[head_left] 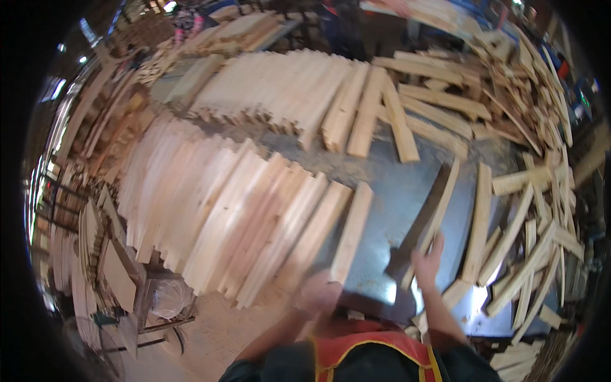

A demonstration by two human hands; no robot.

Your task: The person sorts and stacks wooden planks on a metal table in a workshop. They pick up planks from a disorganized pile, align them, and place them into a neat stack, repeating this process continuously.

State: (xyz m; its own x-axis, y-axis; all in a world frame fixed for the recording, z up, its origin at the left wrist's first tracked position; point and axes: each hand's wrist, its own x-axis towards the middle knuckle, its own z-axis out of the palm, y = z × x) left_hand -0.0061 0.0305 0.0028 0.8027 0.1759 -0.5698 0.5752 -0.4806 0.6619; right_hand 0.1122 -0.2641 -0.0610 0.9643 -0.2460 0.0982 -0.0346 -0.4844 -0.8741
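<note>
Pale and narrow, a wooden plank (443,213) is grasped by the right hand (428,262) over the grey tabletop (383,216). The left hand (318,291) is seen at the near end of another board (353,232); its grip cannot be told.

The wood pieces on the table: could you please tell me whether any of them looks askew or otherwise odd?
Yes. The loose pieces at the right cross each other at many angles, which looks untidy beside the more even row of boards at the left.
</note>
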